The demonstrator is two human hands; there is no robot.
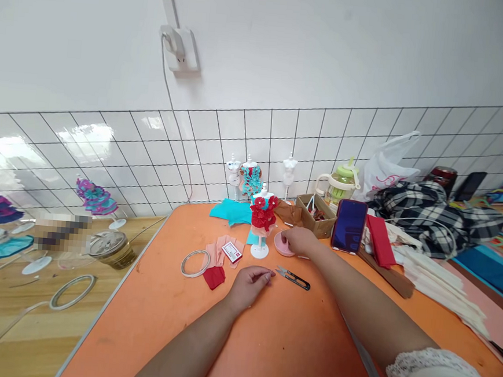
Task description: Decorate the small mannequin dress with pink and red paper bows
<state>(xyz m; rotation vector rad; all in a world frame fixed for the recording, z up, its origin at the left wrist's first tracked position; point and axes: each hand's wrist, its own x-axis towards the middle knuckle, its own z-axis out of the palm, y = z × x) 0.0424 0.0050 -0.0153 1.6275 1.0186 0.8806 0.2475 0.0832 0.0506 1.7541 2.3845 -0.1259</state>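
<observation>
My left hand rests on the orange table, thumb and fingertips pinched together; whatever they hold is too small to name. Just right of those fingertips lies a pair of thread snips. Over a small pink dish my right hand is bent down with its fingers closed, their tips hidden at the dish. Between and beyond the hands a small white dress form stands upright, wearing a bodice of red fabric flowers. Left of it lie peach fabric pieces, a small card and a dark red fabric piece.
A ring-shaped roll lies left of the fabric. Behind are turquoise fabric, another decorated form, a cardboard box and a green-lidded jug. A phone leans upright at right, near red fabric.
</observation>
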